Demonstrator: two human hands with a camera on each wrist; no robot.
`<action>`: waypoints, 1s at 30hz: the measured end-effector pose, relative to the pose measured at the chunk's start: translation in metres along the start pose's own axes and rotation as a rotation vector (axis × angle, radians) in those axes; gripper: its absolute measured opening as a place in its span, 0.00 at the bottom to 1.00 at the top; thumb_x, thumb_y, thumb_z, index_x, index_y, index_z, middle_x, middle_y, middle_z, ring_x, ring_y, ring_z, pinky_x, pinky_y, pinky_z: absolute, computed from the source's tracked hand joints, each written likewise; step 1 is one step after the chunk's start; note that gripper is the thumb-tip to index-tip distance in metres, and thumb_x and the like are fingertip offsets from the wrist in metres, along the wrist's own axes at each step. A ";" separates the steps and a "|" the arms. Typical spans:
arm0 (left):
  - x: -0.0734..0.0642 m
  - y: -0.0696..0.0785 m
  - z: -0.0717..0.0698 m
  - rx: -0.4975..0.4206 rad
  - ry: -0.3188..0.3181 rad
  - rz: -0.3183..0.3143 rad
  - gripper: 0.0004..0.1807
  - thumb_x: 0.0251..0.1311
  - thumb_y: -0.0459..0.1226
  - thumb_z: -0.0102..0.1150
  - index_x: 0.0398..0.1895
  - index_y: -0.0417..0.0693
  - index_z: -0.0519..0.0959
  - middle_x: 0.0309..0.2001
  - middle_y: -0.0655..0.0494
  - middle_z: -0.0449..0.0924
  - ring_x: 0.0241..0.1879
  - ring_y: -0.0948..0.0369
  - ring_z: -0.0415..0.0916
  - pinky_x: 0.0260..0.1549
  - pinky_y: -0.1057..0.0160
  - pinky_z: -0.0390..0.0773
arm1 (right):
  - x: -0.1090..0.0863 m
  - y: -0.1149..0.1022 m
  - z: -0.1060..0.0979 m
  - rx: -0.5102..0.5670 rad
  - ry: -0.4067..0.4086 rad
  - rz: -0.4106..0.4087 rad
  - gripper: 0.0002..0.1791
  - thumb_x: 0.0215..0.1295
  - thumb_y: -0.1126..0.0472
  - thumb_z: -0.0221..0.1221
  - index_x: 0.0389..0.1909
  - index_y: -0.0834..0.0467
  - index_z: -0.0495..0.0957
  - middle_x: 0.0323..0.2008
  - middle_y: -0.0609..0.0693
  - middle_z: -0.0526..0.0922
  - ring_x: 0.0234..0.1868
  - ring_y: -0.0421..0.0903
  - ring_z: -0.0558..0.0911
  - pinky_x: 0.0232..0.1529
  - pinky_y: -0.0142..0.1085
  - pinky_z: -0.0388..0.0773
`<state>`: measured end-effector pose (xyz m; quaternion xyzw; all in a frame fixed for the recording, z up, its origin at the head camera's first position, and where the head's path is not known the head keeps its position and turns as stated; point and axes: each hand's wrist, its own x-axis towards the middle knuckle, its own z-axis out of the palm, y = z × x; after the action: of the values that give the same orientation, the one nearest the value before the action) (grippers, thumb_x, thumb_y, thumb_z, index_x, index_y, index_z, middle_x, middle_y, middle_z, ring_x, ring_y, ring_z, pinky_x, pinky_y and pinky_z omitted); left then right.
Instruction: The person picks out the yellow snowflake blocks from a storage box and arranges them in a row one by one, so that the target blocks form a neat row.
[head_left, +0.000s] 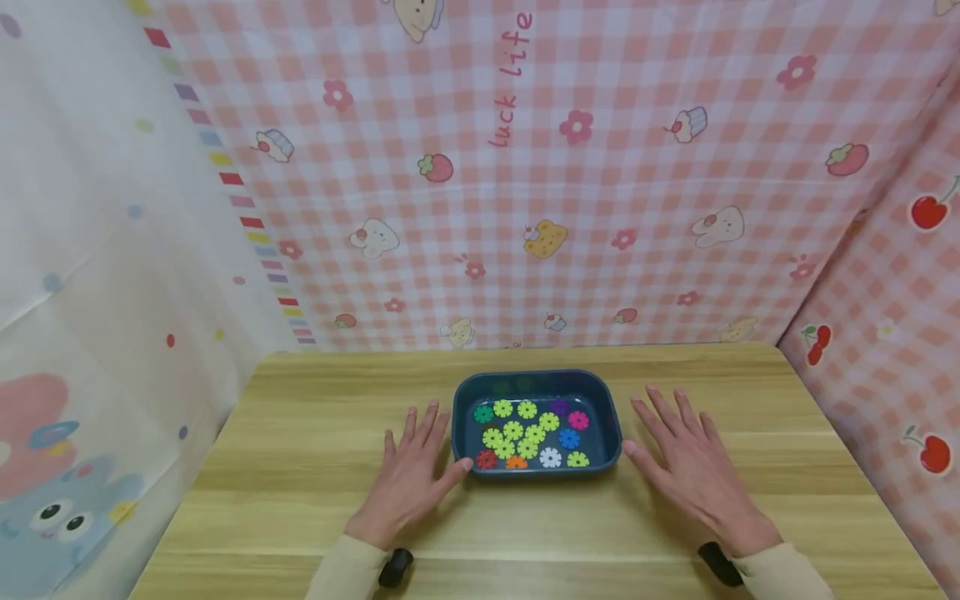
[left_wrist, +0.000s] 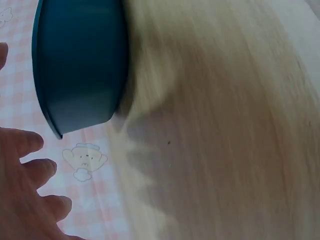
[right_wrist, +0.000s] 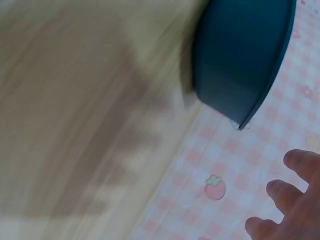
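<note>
A dark blue rectangular tub [head_left: 537, 473] sits on the table between both hands. Inside lie several flat, notched plastic discs: many yellow-green [head_left: 512, 431], plus a red disc [head_left: 487, 459], a white disc [head_left: 551, 457], a blue disc [head_left: 569, 439] and other colours. My left hand [head_left: 408, 479] is beside the tub's left end, fingers spread, thumb tip right at the rim. On the other side my right hand [head_left: 693, 471] has its fingers extended, thumb near the right end. Neither hand holds anything. In the wrist views the tub's outer wall [left_wrist: 82, 65] shows; its contents are hidden there.
The wooden table [head_left: 510, 533] extends around the tub. A pink checked cloth [head_left: 525, 192] hangs behind its back edge, with a white patterned cloth [head_left: 112, 250] at left and a cherry-print cloth [head_left: 892, 358] at right. Black straps [head_left: 396, 567] circle the wrists.
</note>
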<state>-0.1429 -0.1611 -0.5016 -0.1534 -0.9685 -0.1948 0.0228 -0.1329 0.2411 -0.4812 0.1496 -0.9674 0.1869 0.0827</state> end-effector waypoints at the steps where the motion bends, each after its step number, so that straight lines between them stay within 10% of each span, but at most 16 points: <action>1: 0.001 0.001 0.001 -0.007 -0.001 0.000 0.48 0.71 0.67 0.46 0.82 0.44 0.55 0.83 0.46 0.45 0.80 0.39 0.41 0.70 0.25 0.44 | 0.001 -0.002 -0.001 0.011 0.001 -0.006 0.39 0.78 0.38 0.51 0.80 0.56 0.61 0.82 0.58 0.52 0.81 0.67 0.45 0.72 0.72 0.45; 30: 0.008 0.003 0.012 -0.065 -0.035 -0.018 0.46 0.73 0.63 0.49 0.84 0.48 0.52 0.83 0.49 0.50 0.81 0.39 0.40 0.71 0.26 0.44 | 0.046 -0.058 0.004 0.213 -0.059 -0.170 0.35 0.78 0.41 0.53 0.78 0.55 0.66 0.80 0.51 0.59 0.81 0.61 0.50 0.74 0.68 0.50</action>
<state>-0.1493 -0.1519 -0.5108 -0.1489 -0.9632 -0.2238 -0.0009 -0.1582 0.1764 -0.4549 0.2442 -0.9280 0.2763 0.0535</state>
